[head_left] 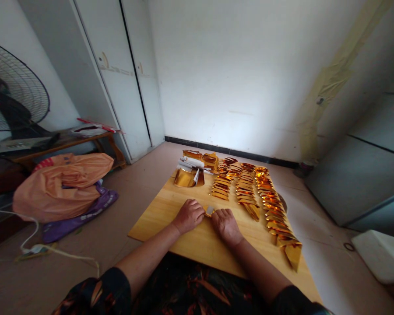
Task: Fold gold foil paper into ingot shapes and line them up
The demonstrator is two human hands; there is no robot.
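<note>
A small piece of gold foil paper point(209, 211), with a grey-white patch showing, lies between my two hands just above the wooden board. My left hand point(190, 216) has its fingers curled closed on the paper's left end. On the right end, my right hand point(227, 225) is closed as well, knuckles up. Beyond them, a curved stack of gold foil sheets point(184, 178) rests near the board's far left, with white paper point(191, 162) behind it. Folded gold foil pieces stand in overlapping rows, the longest row point(272, 205) running down the right side.
The wooden board point(157, 214) is in front of my lap. On the left floor are an orange bag point(59, 188), a purple bag point(82, 214) and a white cable point(75, 258). A fan point(16, 87) stands on a low bench. A white box point(381, 256) is at right.
</note>
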